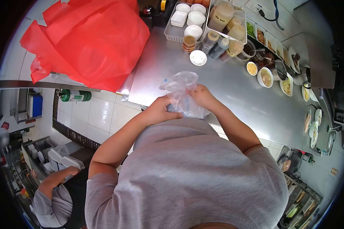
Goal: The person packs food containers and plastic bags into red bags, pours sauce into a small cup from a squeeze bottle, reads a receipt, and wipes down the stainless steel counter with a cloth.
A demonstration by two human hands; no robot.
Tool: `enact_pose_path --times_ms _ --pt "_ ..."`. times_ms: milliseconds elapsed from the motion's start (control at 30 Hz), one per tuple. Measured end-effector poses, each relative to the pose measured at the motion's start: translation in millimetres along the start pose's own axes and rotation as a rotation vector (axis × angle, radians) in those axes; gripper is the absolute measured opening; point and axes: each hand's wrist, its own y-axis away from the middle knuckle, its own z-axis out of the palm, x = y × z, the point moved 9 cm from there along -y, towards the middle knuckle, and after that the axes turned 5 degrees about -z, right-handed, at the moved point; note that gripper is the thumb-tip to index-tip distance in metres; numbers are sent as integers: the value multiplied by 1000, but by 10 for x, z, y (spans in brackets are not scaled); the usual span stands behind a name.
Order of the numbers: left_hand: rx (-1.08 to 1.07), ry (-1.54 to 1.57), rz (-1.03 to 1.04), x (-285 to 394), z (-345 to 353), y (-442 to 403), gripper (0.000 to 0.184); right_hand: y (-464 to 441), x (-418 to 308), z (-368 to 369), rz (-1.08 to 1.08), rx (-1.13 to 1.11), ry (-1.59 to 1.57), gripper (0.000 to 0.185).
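A clear plastic bag [181, 89] is bunched between my two hands, close to my body at the near edge of the steel counter [153, 72]. My left hand [160, 111] wraps the bag's left side, thumb pointing right along its lower part. On the right, my right hand [202, 97] has its fingers closed on the plastic near the top. The bag's upper end stands up loose and crumpled. Its lower part looks filled out, but its contents cannot be made out.
A large red bag [91, 42] stands on the left. At the back are a basket of small white dishes [196, 18] and sauce bottles [222, 17]. Several food bowls [265, 77] line the right side. A co-worker [57, 202] in an apron is at lower left.
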Motion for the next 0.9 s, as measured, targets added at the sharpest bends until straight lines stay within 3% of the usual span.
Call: enact_pose_path --times_ms 100,200,267,367,500,633,700,733,867,900 --pt "193 -113 -22 115 -196 48 51 45 -155 -170 -266 344 -148 17" --pt "255 -190 -44 215 -407 12 51 305 -612 -242 -738 613 245 20" --pt "217 -60 -143 79 -517 -36 50 286 -656 -153 -622 563 125 18" --pt "391 -38 -288 -70 -481 207 33 137 -460 -114 -408 392 -211 18" --pt "465 -200 193 337 -293 520 19 109 -45 72 114 -14 -686 19" --pt "553 -104 -177 -18 -620 497 39 166 -114 49 -43 155 -692 16" --pt "417 388 -378 -393 -579 470 48 82 -201 142 -214 183 -594 18" --pt "336 629 -470 -525 -508 456 53 -43 -213 197 -227 151 -383 22" --pt "475 894 -410 -737 -585 641 54 -764 -835 16 -31 55 -439 34" --pt "433 796 -398 -712 -568 689 54 -1025 -976 -140 63 76 -393 39"
